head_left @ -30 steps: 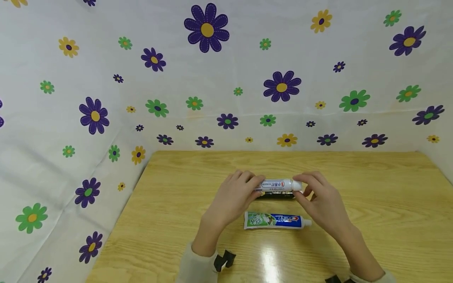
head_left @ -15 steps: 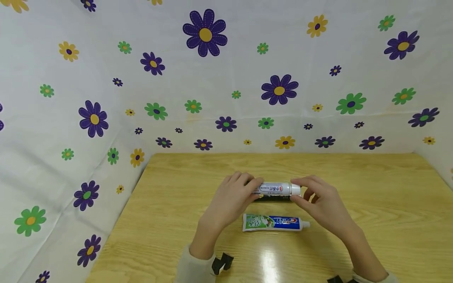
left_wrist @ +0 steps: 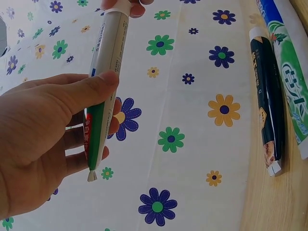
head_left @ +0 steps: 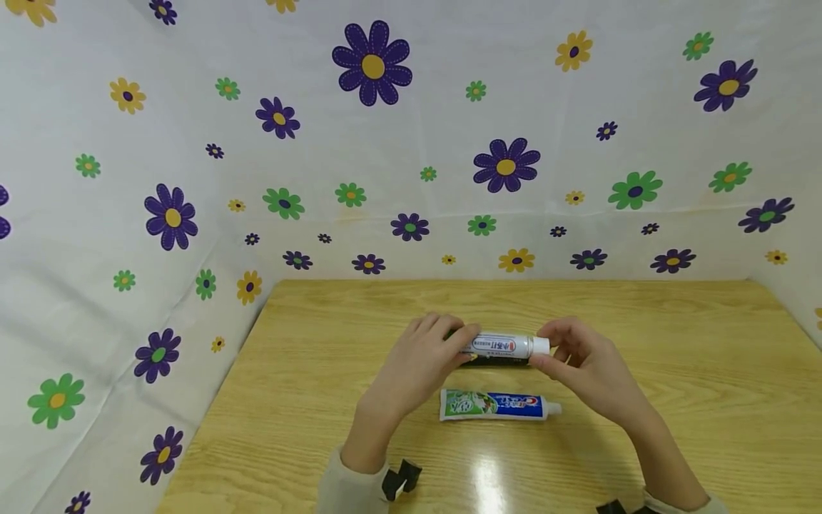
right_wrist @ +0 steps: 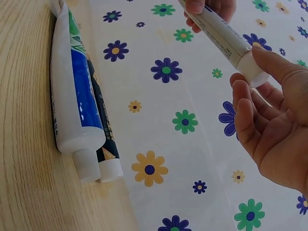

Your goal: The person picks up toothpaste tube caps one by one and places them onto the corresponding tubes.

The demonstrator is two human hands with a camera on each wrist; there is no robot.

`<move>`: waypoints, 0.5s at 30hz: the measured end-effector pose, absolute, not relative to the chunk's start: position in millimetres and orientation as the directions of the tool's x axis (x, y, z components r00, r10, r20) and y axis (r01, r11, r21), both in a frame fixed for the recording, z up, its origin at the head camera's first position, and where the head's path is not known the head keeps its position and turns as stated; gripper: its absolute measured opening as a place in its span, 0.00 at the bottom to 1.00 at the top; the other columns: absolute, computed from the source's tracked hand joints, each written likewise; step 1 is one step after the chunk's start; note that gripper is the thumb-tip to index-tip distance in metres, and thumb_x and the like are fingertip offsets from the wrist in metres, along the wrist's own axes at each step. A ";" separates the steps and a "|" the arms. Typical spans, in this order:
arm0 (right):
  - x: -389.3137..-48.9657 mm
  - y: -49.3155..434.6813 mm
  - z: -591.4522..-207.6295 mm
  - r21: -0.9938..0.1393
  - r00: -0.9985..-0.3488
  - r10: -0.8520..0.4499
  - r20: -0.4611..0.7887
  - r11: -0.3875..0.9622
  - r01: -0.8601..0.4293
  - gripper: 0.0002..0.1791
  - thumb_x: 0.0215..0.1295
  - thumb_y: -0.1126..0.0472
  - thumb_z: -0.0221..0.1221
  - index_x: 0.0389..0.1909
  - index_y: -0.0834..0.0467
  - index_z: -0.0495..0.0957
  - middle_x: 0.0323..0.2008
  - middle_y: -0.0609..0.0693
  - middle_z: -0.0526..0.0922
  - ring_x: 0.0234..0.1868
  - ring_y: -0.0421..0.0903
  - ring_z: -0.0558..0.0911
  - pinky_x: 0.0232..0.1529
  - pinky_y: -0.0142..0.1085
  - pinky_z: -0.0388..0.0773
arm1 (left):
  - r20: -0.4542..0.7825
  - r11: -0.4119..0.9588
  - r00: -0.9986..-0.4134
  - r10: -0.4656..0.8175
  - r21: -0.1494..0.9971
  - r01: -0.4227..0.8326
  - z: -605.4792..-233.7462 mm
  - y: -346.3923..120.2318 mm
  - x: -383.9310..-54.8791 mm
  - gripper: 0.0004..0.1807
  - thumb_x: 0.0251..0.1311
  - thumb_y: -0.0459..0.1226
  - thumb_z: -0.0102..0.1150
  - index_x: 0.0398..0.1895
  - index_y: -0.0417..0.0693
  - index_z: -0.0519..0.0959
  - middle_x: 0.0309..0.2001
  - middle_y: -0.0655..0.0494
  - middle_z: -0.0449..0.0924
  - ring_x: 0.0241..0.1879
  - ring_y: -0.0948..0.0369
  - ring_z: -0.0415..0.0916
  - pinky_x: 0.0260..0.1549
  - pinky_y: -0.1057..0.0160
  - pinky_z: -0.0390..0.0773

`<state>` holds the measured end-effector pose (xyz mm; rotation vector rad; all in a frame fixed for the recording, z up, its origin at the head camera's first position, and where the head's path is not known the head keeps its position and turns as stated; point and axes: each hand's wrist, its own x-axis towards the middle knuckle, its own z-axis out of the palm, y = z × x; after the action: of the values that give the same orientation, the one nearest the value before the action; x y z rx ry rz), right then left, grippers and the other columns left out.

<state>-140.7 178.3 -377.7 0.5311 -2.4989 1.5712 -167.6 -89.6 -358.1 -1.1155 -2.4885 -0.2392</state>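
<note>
My left hand (head_left: 411, 364) grips a white toothpaste tube (head_left: 501, 345) near its crimped end, thumb on one side and fingers on the other. The tube is held above the table, lying sideways with its white cap (head_left: 541, 345) to the right. In the left wrist view its lower part is green and red. My right hand (head_left: 597, 371) pinches the cap between thumb and fingertips, as the right wrist view shows. Beneath the held tube lies a black toothpaste tube (left_wrist: 268, 101), partly hidden in the head view. Closer to me is a green and blue toothpaste tube (head_left: 494, 405).
A light wood table (head_left: 321, 428) carries the two lying tubes, both with caps pointing right. Behind it and at the left hangs a white cloth with printed flowers (head_left: 443, 121). Black straps (head_left: 401, 480) sit at my cuffs.
My right fingertips have shifted slightly to the right along the cap, so more of it shows. The left hand keeps its hold on the tube. The lying tubes have not moved.
</note>
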 end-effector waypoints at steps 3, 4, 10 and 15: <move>-140.4 176.6 -379.4 -0.846 -0.924 -0.221 0.313 0.378 -0.377 0.12 0.65 0.67 0.65 0.47 0.60 0.77 0.31 0.50 0.78 0.24 0.42 0.75 0.20 0.32 0.75 | 0.436 0.666 -0.599 0.671 -0.001 0.746 -359.0 -90.5 -167.5 0.20 0.63 0.41 0.66 0.58 0.54 0.77 0.50 0.55 0.80 0.52 0.56 0.76 0.54 0.55 0.77; -140.3 176.1 -380.0 -0.848 -0.922 -0.225 0.315 0.370 -0.380 0.12 0.65 0.67 0.64 0.48 0.60 0.77 0.31 0.50 0.78 0.24 0.42 0.76 0.20 0.32 0.75 | 0.438 0.666 -0.600 0.670 0.003 0.746 -359.3 -90.8 -167.6 0.20 0.63 0.41 0.67 0.58 0.54 0.77 0.50 0.55 0.80 0.52 0.56 0.76 0.54 0.55 0.77; -139.3 176.2 -381.2 -0.860 -0.913 -0.260 0.315 0.329 -0.391 0.17 0.64 0.70 0.64 0.53 0.62 0.76 0.35 0.51 0.81 0.25 0.41 0.77 0.20 0.31 0.75 | 0.448 0.665 -0.604 0.659 0.029 0.746 -361.9 -93.6 -169.4 0.20 0.62 0.40 0.67 0.57 0.54 0.77 0.50 0.55 0.80 0.52 0.56 0.77 0.54 0.54 0.78; -139.2 176.4 -381.8 -0.863 -0.903 -0.281 0.325 0.303 -0.404 0.16 0.66 0.71 0.61 0.54 0.65 0.76 0.33 0.51 0.82 0.25 0.42 0.78 0.21 0.32 0.77 | 0.468 0.660 -0.589 0.659 0.015 0.751 -361.0 -95.2 -169.7 0.20 0.62 0.40 0.67 0.57 0.54 0.76 0.49 0.55 0.80 0.51 0.56 0.77 0.53 0.54 0.78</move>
<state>-139.2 176.4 -381.8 0.6452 -2.4433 1.6701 -169.7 -95.2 -361.0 -1.1029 -2.4519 -0.2943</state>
